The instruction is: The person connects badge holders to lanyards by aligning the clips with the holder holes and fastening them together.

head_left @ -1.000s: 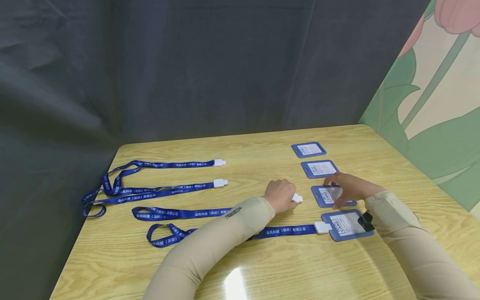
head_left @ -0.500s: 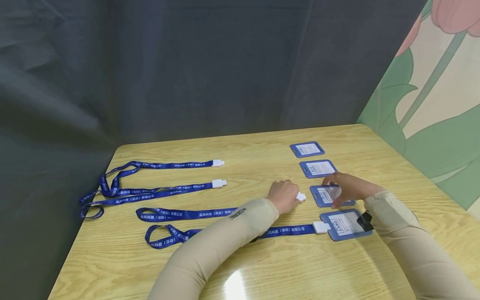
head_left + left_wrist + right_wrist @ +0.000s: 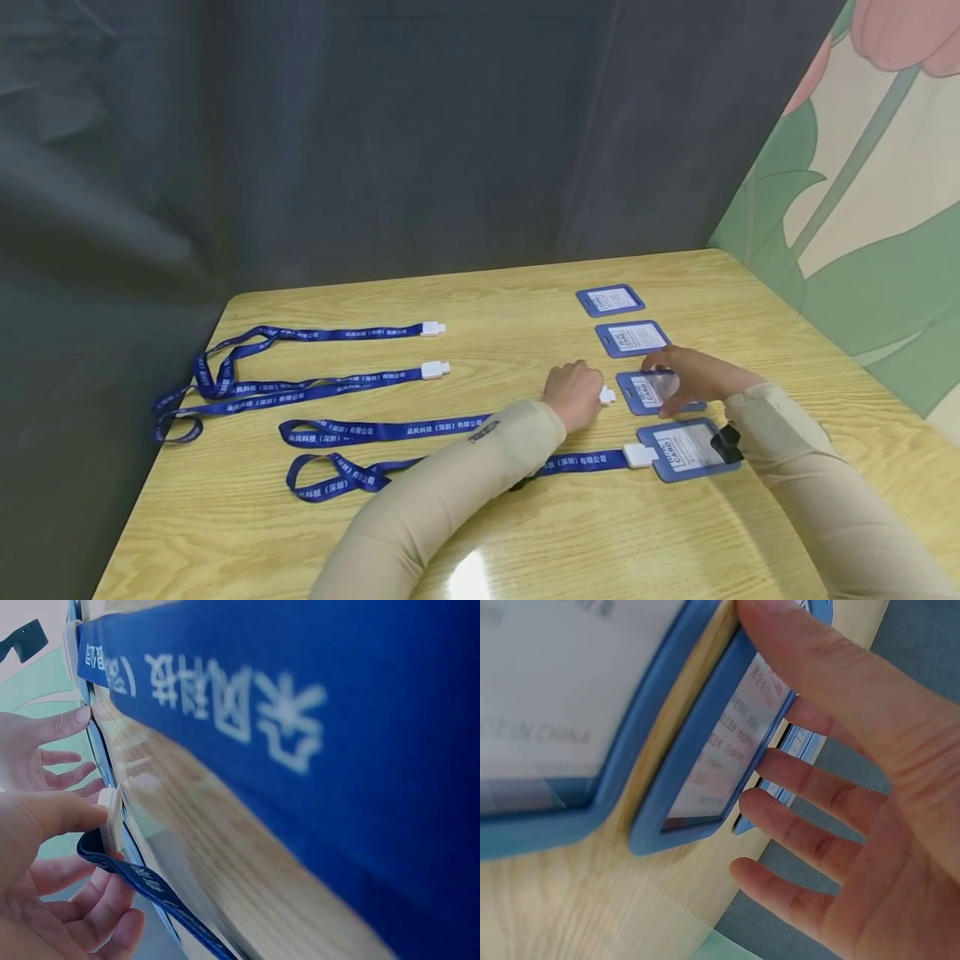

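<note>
My left hand pinches the white clip of a blue lanyard between thumb and fingers. In the head view only the clip's tip shows past the knuckles, close to the slotted left end of a blue badge holder. Across that holder reaches my right hand, thumb at the near long edge and fingers at the far one. The right wrist view shows the thumb over the holder's edge, with the other fingers spread along the opposite side.
Nearest me, another lanyard's white clip meets a badge holder. Two more holders lie farther back on the wooden table. At left lie two lanyards, their clips pointing right. A dark curtain stands behind.
My left hand has moved right, drawing the lanyard along, and the gap between its clip and the badge holder has narrowed. My right hand stays on the holder.
</note>
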Available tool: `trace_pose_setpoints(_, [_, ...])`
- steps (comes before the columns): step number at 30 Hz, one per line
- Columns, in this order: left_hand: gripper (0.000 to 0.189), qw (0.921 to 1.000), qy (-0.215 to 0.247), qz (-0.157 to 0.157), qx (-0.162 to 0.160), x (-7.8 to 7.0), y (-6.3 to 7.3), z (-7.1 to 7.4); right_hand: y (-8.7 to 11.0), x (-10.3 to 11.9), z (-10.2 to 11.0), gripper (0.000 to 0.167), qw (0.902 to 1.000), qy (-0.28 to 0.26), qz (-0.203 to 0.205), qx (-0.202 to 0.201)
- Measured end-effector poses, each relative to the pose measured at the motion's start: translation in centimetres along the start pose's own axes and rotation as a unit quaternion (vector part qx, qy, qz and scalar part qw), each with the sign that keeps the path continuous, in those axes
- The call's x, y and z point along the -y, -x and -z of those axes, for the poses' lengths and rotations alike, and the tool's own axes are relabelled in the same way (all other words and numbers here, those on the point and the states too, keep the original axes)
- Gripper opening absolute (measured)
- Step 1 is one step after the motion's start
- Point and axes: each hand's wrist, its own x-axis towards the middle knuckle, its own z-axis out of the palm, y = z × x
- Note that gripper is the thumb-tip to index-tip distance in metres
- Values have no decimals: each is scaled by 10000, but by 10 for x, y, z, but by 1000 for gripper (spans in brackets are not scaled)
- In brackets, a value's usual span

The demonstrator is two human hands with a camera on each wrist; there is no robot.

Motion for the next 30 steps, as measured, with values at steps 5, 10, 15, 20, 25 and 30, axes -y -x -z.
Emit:
trace_pose_setpoints(5, [13,10000,-25,45,-38,-3,-2,-2,1,-1,-1,66,10000,54,29,-26])
trace_pose_setpoints(10, [14,9999,-114,86,-50,-4,-3,-3,1,-1,-1,68,10000,52,-8,-36])
trace_pose_setpoints(15, [15,9997,-205,114,-29,-6,-5,-3,1,0,-2,69,10000,5,-47,-63])
trace_pose_setpoints(20, [15,9997,-213,85,7,-9,-7,-3,2,1,-2,68,10000,-34,-3,-93])
trace_pose_setpoints(25, [14,9999,-162,11,0,-11,-9,-5,3,2,-1,67,9999,-56,71,-117])
trace_pose_setpoints(30, [13,9999,-127,27,7,-13,-11,-6,4,3,-1,68,9998,-60,127,-139])
